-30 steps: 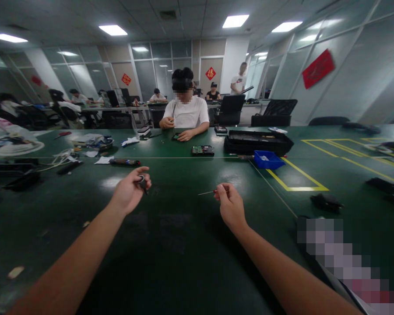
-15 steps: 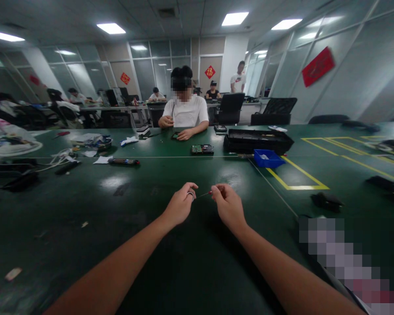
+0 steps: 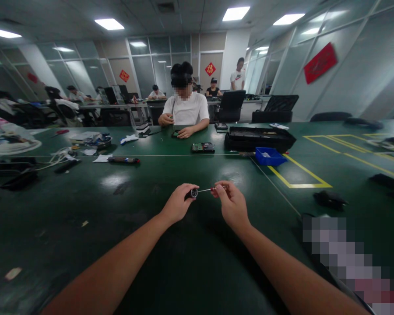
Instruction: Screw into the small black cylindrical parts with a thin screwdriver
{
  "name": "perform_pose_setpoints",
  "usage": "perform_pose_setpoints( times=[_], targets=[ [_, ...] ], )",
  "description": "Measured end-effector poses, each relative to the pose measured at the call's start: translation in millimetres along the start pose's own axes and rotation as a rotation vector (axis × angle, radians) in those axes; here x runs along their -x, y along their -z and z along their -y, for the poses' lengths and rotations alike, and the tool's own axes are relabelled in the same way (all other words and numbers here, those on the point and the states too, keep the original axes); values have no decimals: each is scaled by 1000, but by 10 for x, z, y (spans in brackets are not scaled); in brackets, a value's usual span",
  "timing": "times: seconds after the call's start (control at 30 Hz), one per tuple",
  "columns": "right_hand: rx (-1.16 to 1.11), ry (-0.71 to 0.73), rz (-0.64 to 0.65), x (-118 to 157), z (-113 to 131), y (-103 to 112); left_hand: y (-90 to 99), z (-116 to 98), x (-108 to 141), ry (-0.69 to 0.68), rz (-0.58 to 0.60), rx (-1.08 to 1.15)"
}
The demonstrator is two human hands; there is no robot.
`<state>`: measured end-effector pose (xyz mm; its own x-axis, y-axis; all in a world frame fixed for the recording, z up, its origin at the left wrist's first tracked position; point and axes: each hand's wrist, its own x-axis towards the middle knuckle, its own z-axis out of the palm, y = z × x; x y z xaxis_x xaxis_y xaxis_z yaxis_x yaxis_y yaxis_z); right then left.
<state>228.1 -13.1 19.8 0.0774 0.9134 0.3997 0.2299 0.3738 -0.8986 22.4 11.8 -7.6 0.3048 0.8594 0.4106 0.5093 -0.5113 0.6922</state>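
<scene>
My left hand [image 3: 178, 203] is closed around a small round dark part with a silvery rim [image 3: 194, 193], whose face is turned toward the right. Between the fingers of my right hand [image 3: 231, 202] is a thin screwdriver with a red handle [image 3: 213, 190]. Its metal shaft points left, and the tip reaches the round part; whether it sits in a screw is too small to tell. Both hands are held above the green table [image 3: 184, 262], in front of me.
Across the table a person in a white shirt [image 3: 187, 109] works on a circuit board. A hard drive [image 3: 202, 147], a black tray [image 3: 259, 139] and a blue bin [image 3: 269, 156] stand ahead. An electric screwdriver [image 3: 124, 160] lies left; a black object [image 3: 330, 199] lies right.
My left hand has turned the round part so its face shows more. My right hand has shifted slightly right, and the screwdriver shaft now lies more level, its tip at the part.
</scene>
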Motion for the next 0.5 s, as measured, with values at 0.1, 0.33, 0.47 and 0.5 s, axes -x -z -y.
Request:
perform_pose_setpoints(
  times=[0.1,0.33,0.47,0.5],
  targets=[
    [27,-8,13,-1,-15,-12,3,-20,0,48,1,22],
    [56,-7,-14,-24,-38,-3,24,-66,-15,66,-13,34],
    [122,-17,-4,-29,31,18,35,-39,-14,50,-27,21],
    [166,-22,-9,-29,51,26,36,-28,-12,46,-27,13]
  ],
)
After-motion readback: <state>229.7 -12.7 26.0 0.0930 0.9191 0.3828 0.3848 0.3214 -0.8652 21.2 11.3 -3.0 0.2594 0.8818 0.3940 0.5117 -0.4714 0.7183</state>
